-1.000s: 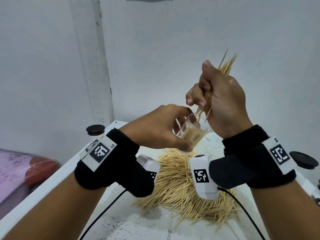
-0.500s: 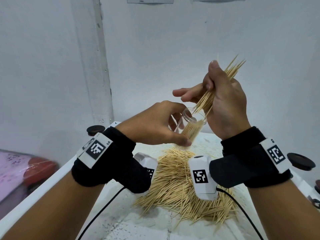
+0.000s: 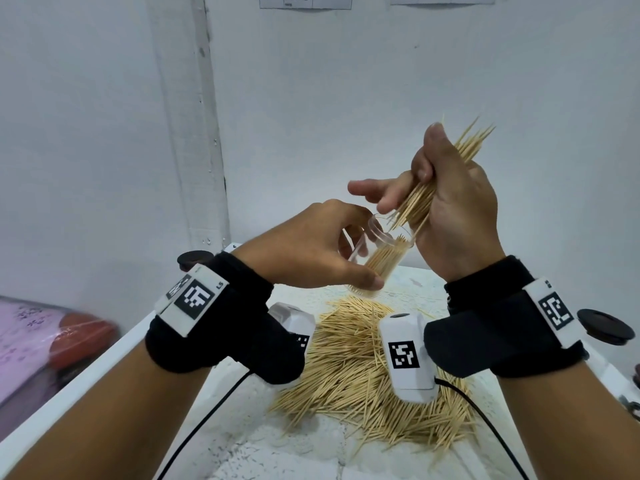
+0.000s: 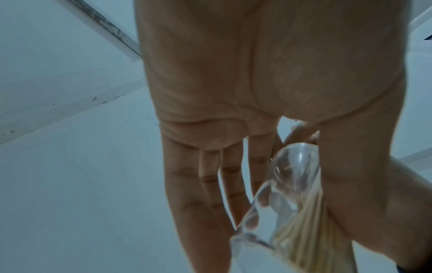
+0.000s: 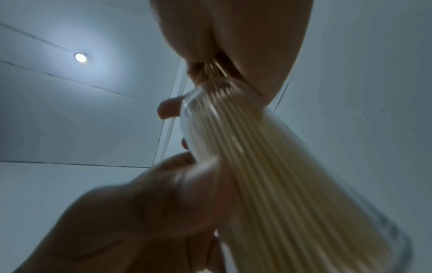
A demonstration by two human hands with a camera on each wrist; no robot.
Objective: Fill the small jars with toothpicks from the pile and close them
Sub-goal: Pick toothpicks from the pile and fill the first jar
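Up above the tabletop (image 3: 304, 445), the left hand (image 3: 311, 247) holds a small clear jar (image 3: 384, 258) with its grip curled round it, thumb along the near side and fingers (image 4: 231, 184) behind the glass. The jar is tilted, its open mouth pointing toward 1 o'clock, and it is already partly packed with toothpicks lying along its lower wall.

At 1 o'clock from the jar, the right hand (image 3: 450, 209) pinches a bundle of toothpicks (image 3: 419, 199) between thumb and curled fingers, while the index finger sticks out toward 9 o'clock. The bundle slants, with its lower tips at the jar's mouth and its upper ends fanning out past the thumb toward 1 o'clock. In the right wrist view the bundle's tips meet the rim of the jar (image 5: 280, 166), though blur hides whether any have gone inside.

Below both hands, at 6 o'clock, a loose pile of toothpicks (image 3: 356, 368) spreads over the white tabletop. Two dark round lids lie apart from it: one lid (image 3: 195, 259) at the tabletop's far left corner, about 9 o'clock from the jar, and another lid (image 3: 604, 325) near the right edge at 4 o'clock. Both wrists wear black bands carrying white marker blocks.
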